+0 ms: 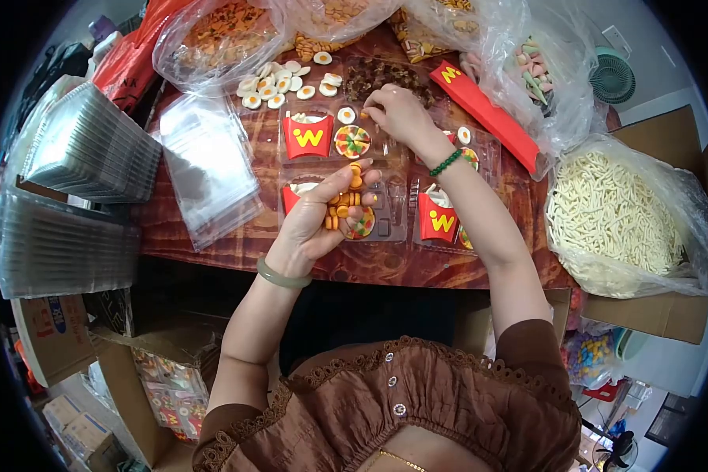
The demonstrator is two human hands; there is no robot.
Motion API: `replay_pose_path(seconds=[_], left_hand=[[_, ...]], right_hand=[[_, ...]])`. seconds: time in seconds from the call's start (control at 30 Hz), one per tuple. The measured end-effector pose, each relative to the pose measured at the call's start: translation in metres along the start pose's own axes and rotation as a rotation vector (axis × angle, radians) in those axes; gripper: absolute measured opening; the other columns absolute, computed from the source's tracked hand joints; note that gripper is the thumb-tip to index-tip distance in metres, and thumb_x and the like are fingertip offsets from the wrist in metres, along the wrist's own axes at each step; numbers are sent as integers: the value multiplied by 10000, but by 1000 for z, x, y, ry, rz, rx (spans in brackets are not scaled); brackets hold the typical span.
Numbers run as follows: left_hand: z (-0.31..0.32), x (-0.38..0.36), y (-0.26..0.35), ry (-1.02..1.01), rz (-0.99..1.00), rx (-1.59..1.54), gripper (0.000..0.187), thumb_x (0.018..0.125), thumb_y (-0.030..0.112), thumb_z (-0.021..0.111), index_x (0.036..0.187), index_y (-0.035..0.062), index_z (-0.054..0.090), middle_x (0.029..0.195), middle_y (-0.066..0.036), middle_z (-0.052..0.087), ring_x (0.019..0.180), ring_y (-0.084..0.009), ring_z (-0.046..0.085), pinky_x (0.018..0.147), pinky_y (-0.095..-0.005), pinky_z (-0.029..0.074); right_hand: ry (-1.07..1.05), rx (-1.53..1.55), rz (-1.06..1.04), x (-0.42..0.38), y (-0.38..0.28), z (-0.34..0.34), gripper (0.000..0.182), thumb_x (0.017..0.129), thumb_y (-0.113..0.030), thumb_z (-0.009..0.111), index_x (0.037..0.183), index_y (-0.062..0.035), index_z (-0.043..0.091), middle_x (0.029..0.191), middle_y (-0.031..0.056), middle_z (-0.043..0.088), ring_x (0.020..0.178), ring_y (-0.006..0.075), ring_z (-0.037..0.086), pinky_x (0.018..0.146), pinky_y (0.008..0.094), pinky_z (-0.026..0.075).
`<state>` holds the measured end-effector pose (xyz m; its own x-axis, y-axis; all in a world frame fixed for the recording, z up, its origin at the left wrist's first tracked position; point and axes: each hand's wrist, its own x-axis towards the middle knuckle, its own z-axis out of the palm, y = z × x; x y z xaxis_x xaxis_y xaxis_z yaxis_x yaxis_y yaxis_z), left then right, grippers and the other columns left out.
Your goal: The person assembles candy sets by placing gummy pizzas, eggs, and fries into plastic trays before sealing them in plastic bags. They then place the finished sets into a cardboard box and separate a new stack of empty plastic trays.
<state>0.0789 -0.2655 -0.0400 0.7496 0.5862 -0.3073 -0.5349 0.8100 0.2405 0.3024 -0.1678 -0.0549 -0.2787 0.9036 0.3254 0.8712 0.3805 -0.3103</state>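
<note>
Our left grip (313,214) was half curled, palm up, cradling a cluster of orange pieces (341,206) against the fingers, with a few more up by the fingertips. Our right grip (401,115) was drawn into a pinch, and a small orange bit (366,115) showed at its fingertips, above the upper part of the clear trays (395,206). Just below the left grip's fingers, a round multicoloured candy (362,226) lay partly covered. In the upper left tray we had a red carton (307,138) filled with white strips, beside an egg-shaped candy (347,116) and a sliced round candy (352,142). Our right forearm crossed the trays on the right, where another red packet (438,215) stood out below it. Beyond the trays, dark brown pieces (385,77) lay heaped on the desk (346,267), with loose egg candies (271,85) to their left and a long red stack (488,119) slanting to their right. Flat clear bags (208,173) lay left of the trays, near stacked plastic containers (94,145). At far right, we had a bag of white strips (617,216) in a cardboard box (669,315).
</note>
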Motion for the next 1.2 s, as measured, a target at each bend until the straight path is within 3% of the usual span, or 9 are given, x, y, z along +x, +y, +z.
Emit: replay_pose_path(seconds=[0.13,0.17,0.27,0.4,0.7,0.83,0.97,1.1,1.2], left_hand=[[-11,4,5,-185,-103,-160,331,971,182,525,1246,-1,512,1130,-139,623,975,-255,635,655,-223,580],[-10,3,5,-183,-99,-164,331,971,182,525,1246,-1,512,1130,-139,623,975,-255,635,655,-223,580],[10,1,0,69,-38,-53,328,968,175,528,1232,-18,510,1117,-161,617,1053,-312,621,786,-291,602],[15,8,-10,77,-47,-13,304,968,153,522,1197,-46,507,1146,-181,593,1077,-333,611,847,-326,590],[22,5,-7,192,12,163,233,991,145,464,1113,-47,516,1061,-127,583,949,-218,632,858,-326,584],[18,-2,-2,124,15,178,305,1002,172,442,1196,-59,484,1128,-149,576,1023,-248,617,887,-332,569],[21,-24,0,110,61,178,379,1001,186,446,1284,-66,440,1232,-197,550,1127,-322,581,882,-325,567],[-7,-40,-7,-3,-6,-17,447,1016,255,392,1318,-76,402,1290,-243,499,1189,-383,526,913,-362,549],[-3,-47,-17,65,-33,-100,471,1020,279,357,1328,-76,391,1313,-268,470,1217,-423,487,940,-412,530]], right_hand=[[-1,38,-19,-7,-12,-15,162,809,-135,698,923,-21,687,877,105,657,801,180,638,713,300,504],[-70,342,38,-13,-24,-30,182,812,-137,702,954,-24,689,871,84,655,802,158,629,707,291,498],[-402,769,57,-30,-58,-70,236,814,-126,716,1024,-23,684,873,36,649,815,105,609,702,259,487],[-560,687,39,-42,-62,-77,174,818,-79,688,971,1,665,887,40,647,809,106,619,691,251,494],[-503,475,-103,-52,-67,-80,221,772,-142,699,930,7,657,848,123,663,777,218,642,696,311,513],[-464,540,-73,-55,-70,-79,182,782,-136,696,878,14,661,796,106,666,711,159,638,646,283,512],[-336,763,229,-58,-59,-77,158,793,-137,702,831,9,657,749,51,660,656,69,595,599,242,487],[-321,357,193,-73,-57,-50,184,797,-171,700,821,6,659,705,101,658,634,175,638,598,297,505],[-255,153,75,-79,-62,-37,226,776,-208,718,832,2,654,815,163,666,802,317,647,712,391,510]])
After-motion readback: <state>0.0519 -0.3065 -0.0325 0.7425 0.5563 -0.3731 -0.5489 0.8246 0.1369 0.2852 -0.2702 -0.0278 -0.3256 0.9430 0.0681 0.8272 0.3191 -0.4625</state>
